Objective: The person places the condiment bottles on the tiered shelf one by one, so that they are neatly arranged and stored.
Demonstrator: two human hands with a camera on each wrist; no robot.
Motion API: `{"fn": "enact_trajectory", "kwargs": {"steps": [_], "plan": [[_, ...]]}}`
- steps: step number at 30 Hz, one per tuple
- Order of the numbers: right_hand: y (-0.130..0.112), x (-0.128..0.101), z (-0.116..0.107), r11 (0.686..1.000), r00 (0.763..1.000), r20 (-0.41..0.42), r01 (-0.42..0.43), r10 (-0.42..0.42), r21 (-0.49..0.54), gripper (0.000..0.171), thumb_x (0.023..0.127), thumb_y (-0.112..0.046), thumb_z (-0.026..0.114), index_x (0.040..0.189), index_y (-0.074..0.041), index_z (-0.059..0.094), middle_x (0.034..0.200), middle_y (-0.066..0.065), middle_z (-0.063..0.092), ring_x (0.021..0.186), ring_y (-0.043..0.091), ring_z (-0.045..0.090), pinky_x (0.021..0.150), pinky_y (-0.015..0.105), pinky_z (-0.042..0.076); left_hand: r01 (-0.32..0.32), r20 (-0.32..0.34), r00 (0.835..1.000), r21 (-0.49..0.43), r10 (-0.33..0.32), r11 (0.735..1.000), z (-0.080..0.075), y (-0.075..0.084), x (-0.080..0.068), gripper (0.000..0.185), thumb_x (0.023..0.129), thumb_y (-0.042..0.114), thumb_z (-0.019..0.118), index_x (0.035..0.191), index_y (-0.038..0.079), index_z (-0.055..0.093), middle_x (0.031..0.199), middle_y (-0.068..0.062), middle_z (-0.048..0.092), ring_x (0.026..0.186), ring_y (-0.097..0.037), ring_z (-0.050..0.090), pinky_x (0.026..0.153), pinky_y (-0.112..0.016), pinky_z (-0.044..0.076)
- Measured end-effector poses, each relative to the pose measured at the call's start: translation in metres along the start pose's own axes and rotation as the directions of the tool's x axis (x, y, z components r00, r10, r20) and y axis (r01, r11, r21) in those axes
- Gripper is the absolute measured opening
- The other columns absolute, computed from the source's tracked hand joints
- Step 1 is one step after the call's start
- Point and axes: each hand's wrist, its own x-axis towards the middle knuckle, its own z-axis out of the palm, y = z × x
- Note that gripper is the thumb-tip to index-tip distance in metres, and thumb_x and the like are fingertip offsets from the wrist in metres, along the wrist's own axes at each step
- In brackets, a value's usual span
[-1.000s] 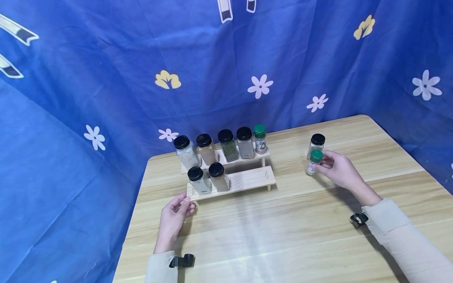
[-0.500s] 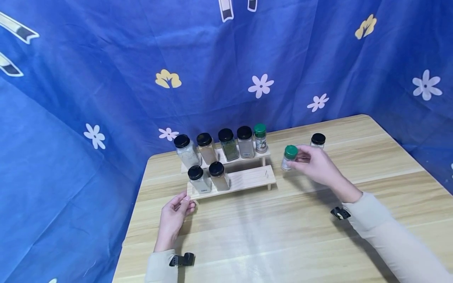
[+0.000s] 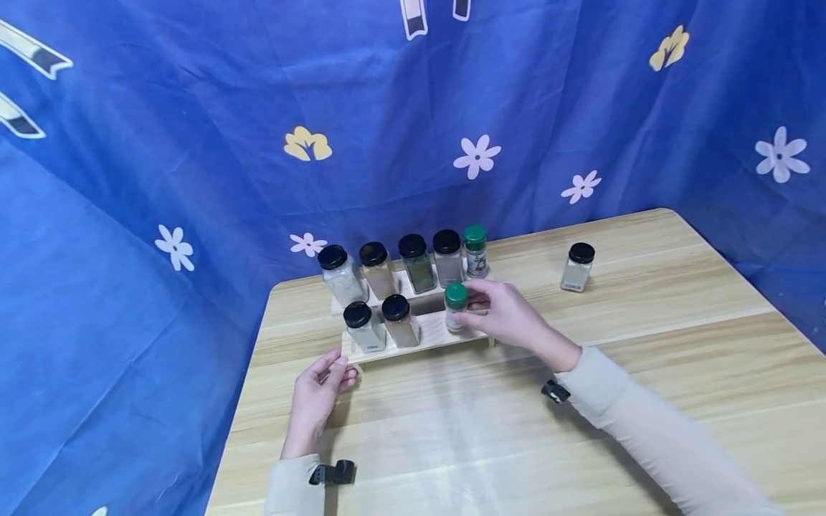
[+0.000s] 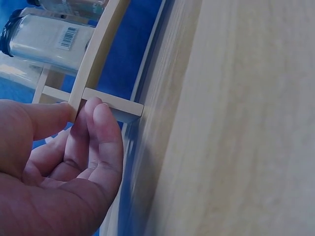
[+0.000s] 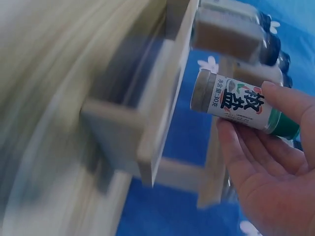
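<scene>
A two-step wooden spice rack (image 3: 428, 331) stands at the left of the table. My left hand (image 3: 316, 398) pinches the left end of its lower shelf, thumb above and fingers curled beside the leg in the left wrist view. My right hand (image 3: 513, 315) grips a small green-capped spice shaker (image 5: 241, 102) with a printed white label, close over the lower shelf's right half. Left of it on that shelf stand two black-capped jars, one with white contents (image 3: 366, 333) and one with brown (image 3: 401, 326). Another green-capped shaker (image 3: 476, 252) ends the upper row.
Several black-capped jars, one with green contents (image 3: 418, 266), line the upper shelf. A lone black-capped jar (image 3: 576, 269) stands on the wooden table (image 3: 464, 423) at the back right. A blue patterned cloth (image 3: 387, 93) hangs behind the table.
My right hand has carried the green-capped shaker leftward from beside the lone jar to over the lower shelf. My left hand has stayed at the rack's end.
</scene>
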Motion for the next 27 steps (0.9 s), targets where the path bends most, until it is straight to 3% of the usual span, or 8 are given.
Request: {"fn": "enact_trajectory", "kwargs": {"steps": [9, 20, 27], "plan": [[0.0, 0.016, 0.026, 1.0, 0.999, 0.042, 0.021, -0.022, 0.015, 0.034, 0.089, -0.013, 0.085, 0.12, -0.006, 0.071, 0.112, 0.009, 0.077, 0.102, 0.022, 0.077, 0.095, 0.033, 0.068, -0.003, 0.005, 1.0, 0.0, 0.003, 1.0, 0.0, 0.0, -0.001, 0.044, 0.108, 0.007, 0.057, 0.148, -0.01, 0.05, 0.095, 0.0, 0.075, 0.084, -0.004, 0.073, 0.082, -0.018, 0.068], [0.002, 0.018, 0.032, 0.999, 0.999, 0.007, 0.047, -0.047, -0.016, 0.032, 0.088, -0.014, 0.087, 0.115, -0.007, 0.072, 0.108, 0.01, 0.079, 0.096, 0.02, 0.079, 0.088, 0.03, 0.07, -0.003, 0.003, 1.0, -0.004, 0.003, 1.0, 0.0, 0.0, 0.001, 0.043, 0.108, 0.007, 0.058, 0.147, -0.009, 0.051, 0.095, 0.0, 0.075, 0.085, -0.005, 0.074, 0.083, -0.019, 0.068], [0.003, 0.018, 0.035, 0.999, 0.999, 0.031, 0.037, -0.037, -0.015, 0.037, 0.089, -0.015, 0.086, 0.121, -0.004, 0.07, 0.113, 0.012, 0.078, 0.1, 0.022, 0.078, 0.09, 0.022, 0.068, -0.004, 0.001, 1.0, -0.005, 0.004, 1.0, 0.0, -0.001, 0.001, 0.042, 0.108, 0.007, 0.058, 0.146, -0.01, 0.052, 0.094, 0.0, 0.075, 0.085, -0.005, 0.073, 0.082, -0.018, 0.068]]}}
